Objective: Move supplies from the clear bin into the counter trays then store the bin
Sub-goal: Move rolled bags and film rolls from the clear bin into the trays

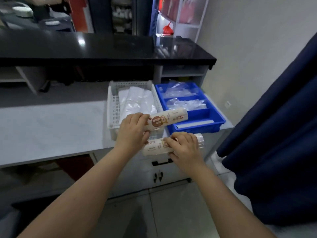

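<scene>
My left hand (133, 130) grips one end of a cream and brown labelled roll (169, 118), held tilted above the near end of the white slotted basket (114, 107). My right hand (184, 147) holds a second, similar roll (152, 148) lower down, near the counter's front edge; a clear plastic end (199, 140) sticks out past the fingers. The blue divided tray (213, 114) sits to the right of the basket, with clear plastic packets in its far compartments. The clear bin itself is hard to make out beneath the hands.
White plastic bags (137, 102) fill the basket. A black raised counter top (103, 48) runs behind. The grey worktop (51, 127) spreads to the left. A dark blue curtain (274, 134) hangs at the right, and a cabinet door with a black handle (162, 163) is below.
</scene>
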{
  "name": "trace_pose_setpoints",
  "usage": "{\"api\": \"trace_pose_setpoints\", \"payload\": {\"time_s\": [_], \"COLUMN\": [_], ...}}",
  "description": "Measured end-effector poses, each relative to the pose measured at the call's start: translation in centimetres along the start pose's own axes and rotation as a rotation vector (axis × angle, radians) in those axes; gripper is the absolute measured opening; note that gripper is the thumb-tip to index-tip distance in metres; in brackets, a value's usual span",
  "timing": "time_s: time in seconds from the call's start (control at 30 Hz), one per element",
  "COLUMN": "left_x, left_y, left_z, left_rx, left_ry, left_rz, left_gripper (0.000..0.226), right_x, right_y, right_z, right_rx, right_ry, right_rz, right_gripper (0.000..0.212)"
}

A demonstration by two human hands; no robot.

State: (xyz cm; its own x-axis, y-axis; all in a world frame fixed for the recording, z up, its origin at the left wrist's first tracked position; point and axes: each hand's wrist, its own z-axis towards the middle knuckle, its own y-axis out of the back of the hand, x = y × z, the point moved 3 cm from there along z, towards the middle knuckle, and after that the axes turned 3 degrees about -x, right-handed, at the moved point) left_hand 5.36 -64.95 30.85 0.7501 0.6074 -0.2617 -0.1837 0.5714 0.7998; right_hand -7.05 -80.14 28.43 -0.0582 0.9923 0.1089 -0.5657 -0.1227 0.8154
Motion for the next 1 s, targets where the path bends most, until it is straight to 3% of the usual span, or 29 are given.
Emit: {"api": "trace_pose_setpoints", "payload": {"time_s": [0.23, 0.47, 0.6, 0.77, 1.0], "left_x": [-3.2, -2.5, -1.6, -1.0, -2.2], "left_y": [-4.9, -10.3, -14.0, -17.6, -19.3], "left_z": [8.8, 15.0, 17.3, 19.4, 19.7], "left_rx": [0.003, 0.037, 0.072, 0.116, 0.103], "left_ry": [0.014, -0.034, -0.077, -0.051, 0.032], "left_rz": [-0.002, -0.052, -0.083, -0.116, -0.105], "left_gripper": [0.052, 0.051, 0.056, 0.056, 0.055], "right_x": [-10.8, -19.1, -22.3, -24.4, -26.3], "right_y": [0.6, -3.8, -6.5, -9.3, -11.2], "right_z": [3.2, 7.6, 9.7, 11.4, 11.2], "right_rx": [0.090, 0.208, 0.289, 0.506, 0.573], "right_ry": [-0.118, -0.158, -0.174, -0.093, -0.023], "right_rz": [0.044, -0.014, -0.017, 0.033, 0.153], "right_gripper": [0.050, 0.051, 0.048, 0.051, 0.034]}}
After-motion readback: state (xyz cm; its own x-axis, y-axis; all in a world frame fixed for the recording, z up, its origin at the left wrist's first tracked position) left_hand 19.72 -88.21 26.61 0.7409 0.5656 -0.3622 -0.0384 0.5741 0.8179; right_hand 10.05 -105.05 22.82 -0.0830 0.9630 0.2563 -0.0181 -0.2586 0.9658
